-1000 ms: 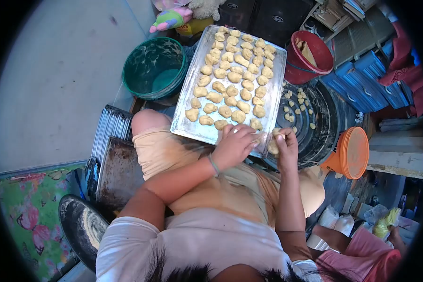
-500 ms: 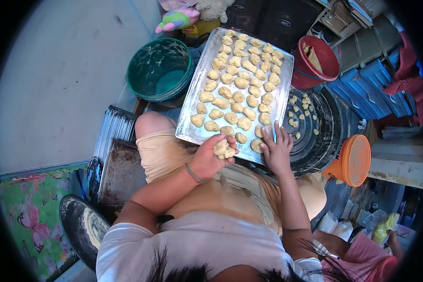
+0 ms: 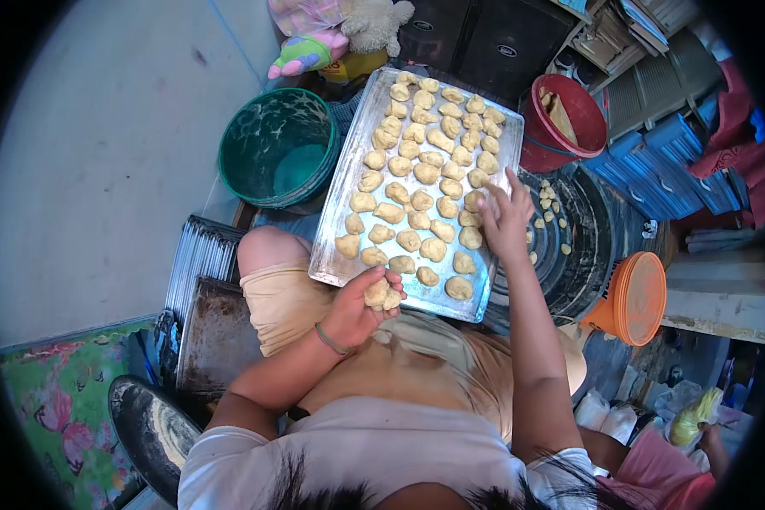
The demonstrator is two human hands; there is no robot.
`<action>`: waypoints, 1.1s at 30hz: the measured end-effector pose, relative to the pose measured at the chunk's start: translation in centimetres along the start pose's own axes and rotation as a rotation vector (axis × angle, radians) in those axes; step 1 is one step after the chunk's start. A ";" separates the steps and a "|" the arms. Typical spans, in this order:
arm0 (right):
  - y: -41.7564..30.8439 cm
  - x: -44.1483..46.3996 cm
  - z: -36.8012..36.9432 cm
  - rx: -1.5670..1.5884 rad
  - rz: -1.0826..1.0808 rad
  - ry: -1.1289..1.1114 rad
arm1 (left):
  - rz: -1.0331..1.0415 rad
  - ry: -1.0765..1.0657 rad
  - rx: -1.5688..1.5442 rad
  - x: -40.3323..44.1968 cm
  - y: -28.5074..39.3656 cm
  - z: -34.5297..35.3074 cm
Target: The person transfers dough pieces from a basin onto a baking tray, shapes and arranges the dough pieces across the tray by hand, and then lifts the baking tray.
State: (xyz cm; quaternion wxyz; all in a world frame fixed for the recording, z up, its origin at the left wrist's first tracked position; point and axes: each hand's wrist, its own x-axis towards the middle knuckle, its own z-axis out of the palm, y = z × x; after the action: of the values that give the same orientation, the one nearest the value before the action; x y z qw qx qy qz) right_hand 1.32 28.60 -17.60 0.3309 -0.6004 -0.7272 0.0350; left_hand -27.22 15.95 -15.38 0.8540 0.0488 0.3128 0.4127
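A metal baking tray [image 3: 331, 255] rests across the lap, covered with rows of pale yellow dough pieces [image 3: 433, 248]. My left hand [image 3: 354, 313] is at the tray's near edge, palm up, its fingers curled around a few small dough lumps [image 3: 382, 295]. Over the tray's right side, my right hand [image 3: 508, 225] has its fingers apart. Its thumb and fingertips are at a dough piece in the right-hand row, which they partly cover. I cannot tell how firmly they touch it.
To the right, a wide black basin [image 3: 599, 229] holds small dough bits. A red bucket [image 3: 599, 127], an orange bucket [image 3: 640, 297] and a green bucket [image 3: 229, 161] surround the tray. Stacked trays [image 3: 197, 263] lean at left. Another person's arm [image 3: 714, 446] shows at lower right.
My right hand has moved away from me, up the tray's right side, from the near corner. My left hand still holds dough lumps. The view has shifted slightly.
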 end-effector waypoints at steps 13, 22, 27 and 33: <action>5.8 9.5 4.3 -0.135 0.103 0.070 | 0.016 0.032 0.069 0.2 1.6 0.4; -12.1 3.5 -4.0 0.719 -0.011 -0.671 | 0.471 -0.036 0.685 1.7 1.1 2.6; -13.7 -2.2 -3.2 0.593 -0.135 -0.568 | -0.016 -0.440 -0.462 2.5 0.4 3.4; -9.9 -2.2 -8.9 0.403 -0.010 -0.092 | -0.011 -0.397 0.204 -0.7 0.8 4.6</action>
State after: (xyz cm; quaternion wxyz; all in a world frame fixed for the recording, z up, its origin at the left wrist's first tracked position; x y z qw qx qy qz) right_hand -2.28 20.85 -7.21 0.4109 -0.5161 -0.7229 0.2058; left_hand -25.42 16.77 -11.06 0.8917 0.2135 0.1790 0.3567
